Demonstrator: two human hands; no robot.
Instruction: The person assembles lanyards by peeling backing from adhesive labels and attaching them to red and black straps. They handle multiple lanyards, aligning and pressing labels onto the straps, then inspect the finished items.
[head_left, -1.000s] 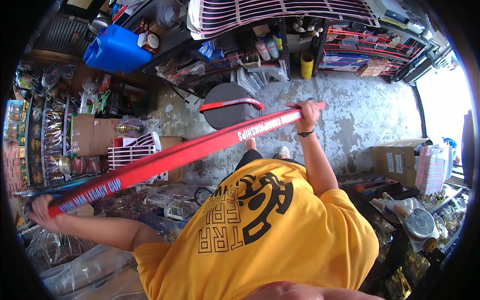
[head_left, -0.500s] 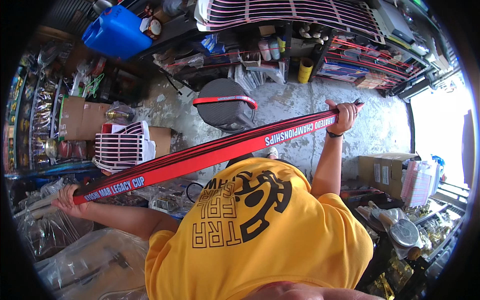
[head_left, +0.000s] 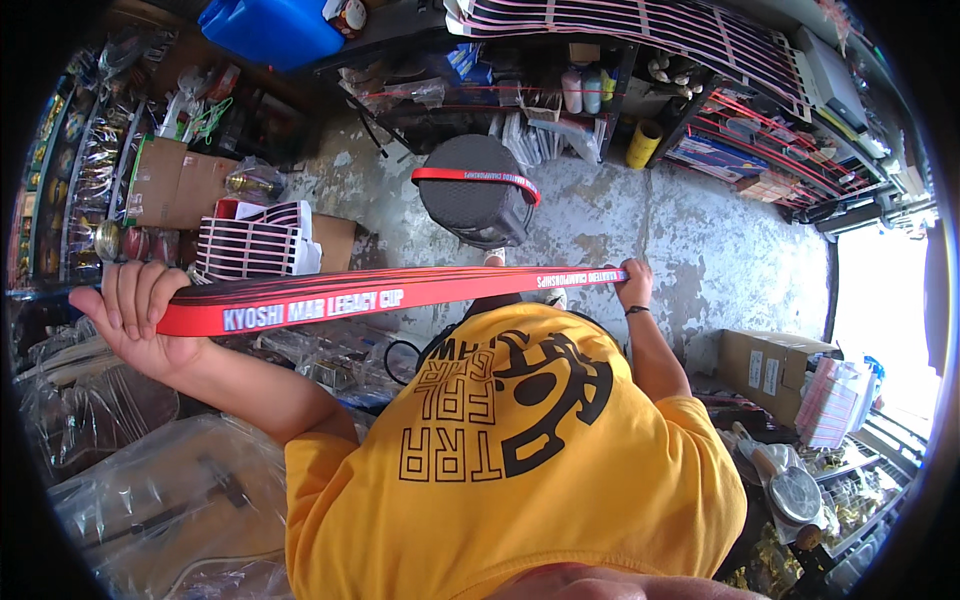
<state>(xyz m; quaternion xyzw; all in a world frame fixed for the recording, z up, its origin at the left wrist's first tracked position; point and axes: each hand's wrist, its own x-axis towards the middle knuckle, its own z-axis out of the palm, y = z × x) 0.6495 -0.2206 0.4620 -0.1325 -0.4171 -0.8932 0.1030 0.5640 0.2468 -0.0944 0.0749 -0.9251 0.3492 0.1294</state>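
Note:
A stack of long red ribbons [head_left: 440, 290], with black edges and white lettering, is stretched across in front of my yellow shirt. At its left end my left hand [head_left: 145, 310] is closed round the loops, held higher and closer to the camera. My right hand [head_left: 634, 285] grips the far right end, lower down, with a dark band on the wrist. Beyond the ribbons stands a round dark stool [head_left: 470, 195]. One more red ribbon [head_left: 470, 174] lies across the stool's seat, its end hanging over the right side.
Striped black-and-pink sheets [head_left: 250, 245] lie by cardboard at the left. A long striped sheet [head_left: 640, 25] covers the far shelf, with a blue jug [head_left: 270, 30] beside it. A yellow cylinder [head_left: 644, 143] stands on the floor. Cardboard box [head_left: 770, 365] and plastic-wrapped goods [head_left: 180, 510] flank me.
My left hand has risen toward the camera, and my right hand has dropped down and inward. The ribbon stack has swung from a steep slant to nearly level across the view.

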